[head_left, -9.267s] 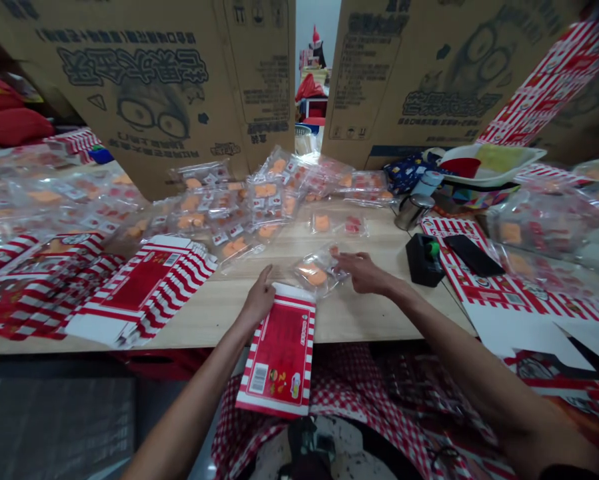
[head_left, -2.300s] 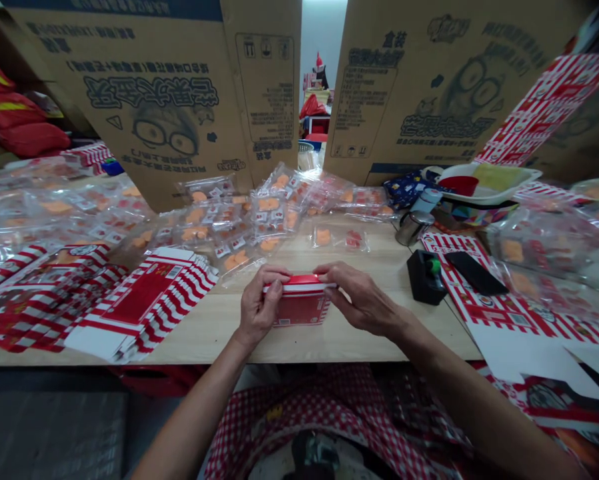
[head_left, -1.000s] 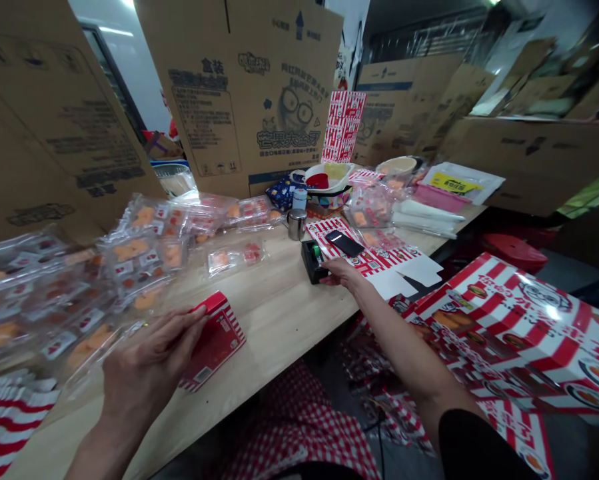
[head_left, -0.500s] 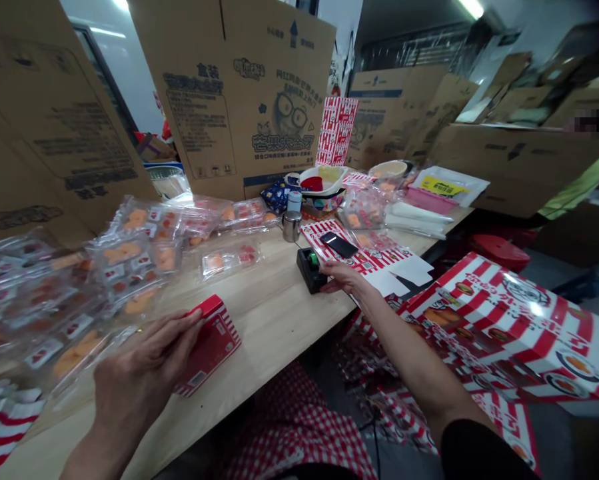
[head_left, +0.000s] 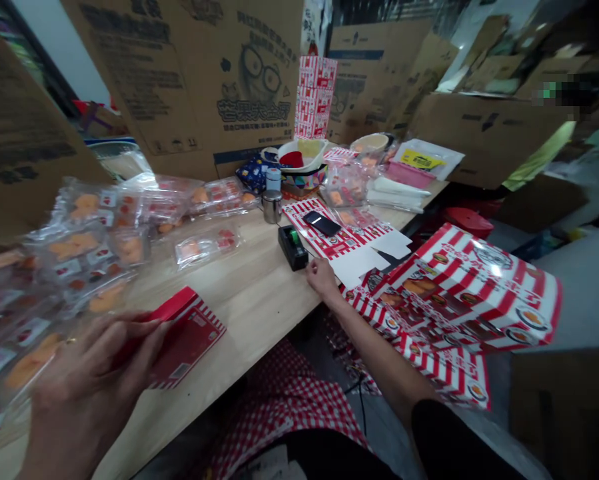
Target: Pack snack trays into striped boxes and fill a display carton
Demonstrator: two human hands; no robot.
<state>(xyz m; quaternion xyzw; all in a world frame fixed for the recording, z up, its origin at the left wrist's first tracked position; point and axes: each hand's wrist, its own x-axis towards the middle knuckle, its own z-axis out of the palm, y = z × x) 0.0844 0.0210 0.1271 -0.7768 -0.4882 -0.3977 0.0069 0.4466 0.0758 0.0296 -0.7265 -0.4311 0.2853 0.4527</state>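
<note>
My left hand (head_left: pixel 94 373) grips a small red carton (head_left: pixel 192 337) with red-and-white striped edges, its fingers and thumb on the upper left part. The carton stands tilted over the table at the front left. My right hand (head_left: pixel 322 277) is at the near end of a black tape dispenser (head_left: pixel 293 248), which holds a green-centred roll. Its thumb and fingers are pinched together; what lies between them is too small to make out. Just beyond, a dark phone (head_left: pixel 322 223) rests on a flat striped carton sheet (head_left: pixel 352 263).
Clear packs of orange pieces (head_left: pixel 79 247) crowd the table's left side. A metal cup (head_left: pixel 272 207) stands behind the dispenser. Large striped boxes (head_left: pixel 479 287) are stacked at the right, below the table edge. Tall brown cardboard boxes (head_left: pixel 189 87) wall off the back.
The camera view has shifted, so the table's things appear further left. My right hand has closed from spread fingers into a pinch at the dispenser's near end. My left hand still holds the carton.
</note>
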